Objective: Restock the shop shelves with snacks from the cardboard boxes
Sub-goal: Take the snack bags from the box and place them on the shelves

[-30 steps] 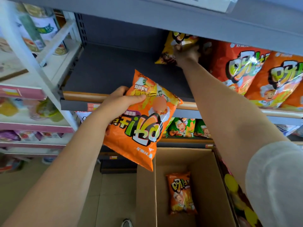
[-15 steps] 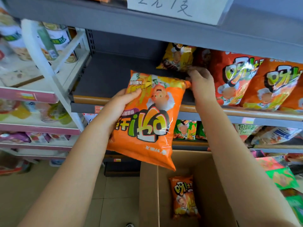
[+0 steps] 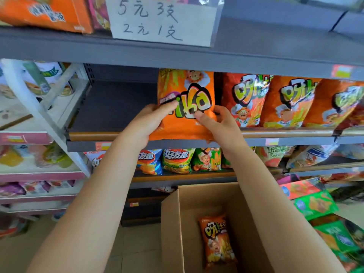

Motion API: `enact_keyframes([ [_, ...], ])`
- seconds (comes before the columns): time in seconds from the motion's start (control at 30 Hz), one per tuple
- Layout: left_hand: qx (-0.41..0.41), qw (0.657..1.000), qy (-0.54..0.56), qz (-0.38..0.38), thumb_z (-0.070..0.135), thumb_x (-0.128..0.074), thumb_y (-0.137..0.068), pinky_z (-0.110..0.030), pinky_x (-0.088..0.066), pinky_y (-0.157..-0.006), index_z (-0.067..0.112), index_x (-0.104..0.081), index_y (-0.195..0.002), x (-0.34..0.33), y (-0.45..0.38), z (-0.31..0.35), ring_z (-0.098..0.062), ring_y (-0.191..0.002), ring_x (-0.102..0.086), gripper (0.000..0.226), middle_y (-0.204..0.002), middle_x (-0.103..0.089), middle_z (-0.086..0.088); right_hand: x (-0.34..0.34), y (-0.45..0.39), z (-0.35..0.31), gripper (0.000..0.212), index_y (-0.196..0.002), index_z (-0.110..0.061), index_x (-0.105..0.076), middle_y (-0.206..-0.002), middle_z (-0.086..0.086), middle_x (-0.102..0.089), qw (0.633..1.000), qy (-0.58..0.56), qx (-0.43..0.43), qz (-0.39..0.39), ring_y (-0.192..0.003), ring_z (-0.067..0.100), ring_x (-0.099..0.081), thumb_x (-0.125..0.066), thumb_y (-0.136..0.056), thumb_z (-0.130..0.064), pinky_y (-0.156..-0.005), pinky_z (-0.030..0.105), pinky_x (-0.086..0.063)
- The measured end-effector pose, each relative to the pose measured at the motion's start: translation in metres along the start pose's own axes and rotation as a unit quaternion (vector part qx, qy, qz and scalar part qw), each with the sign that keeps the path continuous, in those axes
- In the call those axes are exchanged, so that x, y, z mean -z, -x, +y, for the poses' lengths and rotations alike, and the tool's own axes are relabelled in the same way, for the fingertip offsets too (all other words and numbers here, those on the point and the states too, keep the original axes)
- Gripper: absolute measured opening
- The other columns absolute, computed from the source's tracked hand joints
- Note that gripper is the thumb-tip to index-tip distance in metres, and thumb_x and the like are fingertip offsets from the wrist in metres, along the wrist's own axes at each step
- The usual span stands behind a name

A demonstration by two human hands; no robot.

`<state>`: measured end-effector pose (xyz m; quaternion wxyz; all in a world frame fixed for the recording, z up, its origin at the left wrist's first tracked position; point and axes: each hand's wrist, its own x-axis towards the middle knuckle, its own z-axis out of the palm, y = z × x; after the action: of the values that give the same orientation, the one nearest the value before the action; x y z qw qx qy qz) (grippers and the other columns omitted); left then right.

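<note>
An orange snack bag [image 3: 187,91] stands upright at the front of the grey shelf [image 3: 110,109], its bottom edge over the shelf lip. My left hand [image 3: 149,123] grips its lower left side and my right hand [image 3: 218,125] grips its lower right side. To its right stands a row of red-orange snack bags [image 3: 246,99]. Below, an open cardboard box [image 3: 171,223] holds one orange snack bag [image 3: 216,239] lying on its bottom.
A handwritten price sign [image 3: 161,20] hangs on the shelf above. The left part of the grey shelf is bare. Lower shelf holds blue, green and other snack bags [image 3: 177,160]. A white rack [image 3: 39,107] with cups and jellies stands left. Green packets [image 3: 319,205] lie at right.
Both hands lifted the orange bag up and set it upright onto the shelf beside the row. My right hand moved from the bag's top corner to its lower right side. The view tilted up.
</note>
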<state>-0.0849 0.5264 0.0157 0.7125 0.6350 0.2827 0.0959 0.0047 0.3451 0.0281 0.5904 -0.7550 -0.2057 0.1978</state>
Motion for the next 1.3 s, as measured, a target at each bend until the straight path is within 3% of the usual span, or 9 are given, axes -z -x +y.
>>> enact_keyframes([
  [0.1, -0.028, 0.999, -0.005, 0.024, 0.06, -0.081, -0.068, -0.051, -0.054, -0.096, 0.025, -0.072, -0.107, -0.005, 0.0, -0.003, -0.03, -0.101, -0.072, 0.054, -0.1, -0.077, -0.003, 0.005, -0.009, 0.003, 0.043, -0.122, -0.023, -0.053, -0.107, -0.012, -0.063, 0.999, 0.033, 0.017, 0.0, -0.096, 0.003, -0.063, -0.071, -0.088, -0.043, -0.066, 0.01, -0.051],
  [0.33, 0.0, 0.996, -0.075, -0.04, 0.051, -0.074, -0.08, -0.048, -0.054, -0.097, 0.025, -0.07, -0.111, 0.002, 0.01, 0.005, -0.028, -0.101, -0.072, 0.04, -0.101, -0.078, -0.003, 0.022, -0.006, 0.018, 0.068, -0.138, -0.022, -0.046, -0.118, -0.002, -0.066, 1.0, -0.012, 0.0, 0.013, -0.104, 0.013, -0.067, -0.068, -0.084, -0.058, -0.085, 0.031, -0.057],
  [0.7, 0.006, 0.97, -0.199, -0.139, 0.051, -0.096, -0.039, -0.046, -0.058, -0.089, 0.033, -0.074, -0.106, 0.049, 0.043, -0.023, -0.022, -0.099, -0.073, 0.073, -0.108, -0.076, 0.001, 0.04, 0.002, 0.007, 0.047, -0.119, -0.017, -0.063, -0.11, 0.003, -0.075, 0.983, -0.17, -0.066, -0.013, -0.1, 0.016, -0.072, -0.06, -0.091, -0.054, -0.087, 0.038, -0.056],
  [0.8, -0.003, 0.901, -0.419, -0.113, 0.043, -0.094, -0.055, -0.045, -0.058, -0.089, 0.034, -0.071, -0.105, 0.054, 0.055, -0.013, -0.015, -0.095, -0.071, 0.056, -0.105, -0.074, 0.009, 0.045, 0.008, 0.007, 0.046, -0.12, -0.018, -0.061, -0.117, -0.003, -0.068, 0.996, -0.007, 0.083, 0.031, -0.108, 0.007, -0.065, -0.071, -0.086, -0.047, -0.093, 0.027, -0.052],
  [0.87, -0.029, 0.82, -0.56, -0.12, 0.043, -0.09, -0.064, -0.04, -0.055, -0.088, 0.035, -0.067, -0.112, 0.039, 0.062, -0.003, -0.015, -0.102, -0.064, 0.053, -0.112, -0.067, 0.01, 0.036, 0.015, 0.002, 0.052, -0.121, -0.021, -0.06, -0.122, -0.008, -0.063, 0.969, 0.141, 0.194, -0.068, -0.115, 0.004, -0.059, -0.077, -0.08, -0.048, -0.099, 0.019, -0.046],
  [0.97, -0.094, 0.718, -0.68, -0.112, 0.046, -0.084, -0.069, -0.041, -0.039, -0.101, 0.036, -0.062, -0.116, 0.003, 0.075, 0.006, -0.018, -0.114, -0.056, 0.053, -0.117, -0.064, 0.012, 0.009, 0.024, -0.005, 0.087, -0.125, -0.033, -0.057, -0.119, -0.021, -0.057, 0.849, 0.431, 0.194, -0.236, -0.112, 0.003, -0.052, -0.066, -0.056, -0.085, -0.111, 0.034, -0.034],
  [1.07, -0.159, 0.663, -0.727, -0.078, 0.043, -0.081, -0.073, -0.049, -0.009, -0.119, 0.039, -0.061, -0.116, -0.014, 0.082, 0.001, -0.016, -0.121, -0.052, 0.048, -0.115, -0.066, 0.013, -0.005, 0.031, -0.002, 0.086, -0.127, -0.035, -0.05, -0.119, -0.011, -0.063, 0.725, 0.622, 0.116, -0.271, -0.115, 0.018, -0.056, -0.064, -0.059, -0.086, -0.11, 0.046, -0.033],
  [1.2, -0.249, 0.676, -0.693, -0.012, 0.035, -0.08, -0.078, -0.055, 0.007, -0.119, 0.039, -0.055, -0.132, -0.01, 0.086, -0.011, -0.017, -0.137, -0.037, 0.059, -0.132, -0.058, 0.012, 0.004, 0.04, 0.004, 0.074, -0.133, -0.031, -0.048, -0.117, -0.01, -0.06, 0.827, 0.502, 0.078, -0.24, -0.108, 0.015, -0.059, -0.076, -0.072, -0.063, -0.089, 0.034, -0.05],
  [1.3, -0.333, 0.793, -0.486, 0.157, 0.039, -0.08, -0.078, -0.043, -0.013, -0.121, 0.031, -0.042, -0.147, 0.001, 0.092, -0.016, -0.016, -0.146, -0.025, 0.079, -0.154, -0.036, 0.004, 0.023, 0.042, 0.007, 0.066, -0.132, -0.033, -0.045, -0.11, -0.014, -0.061, 0.909, 0.369, 0.064, -0.182, -0.099, 0.009, -0.063, -0.076, -0.078, -0.054, -0.078, 0.026, -0.053],
])
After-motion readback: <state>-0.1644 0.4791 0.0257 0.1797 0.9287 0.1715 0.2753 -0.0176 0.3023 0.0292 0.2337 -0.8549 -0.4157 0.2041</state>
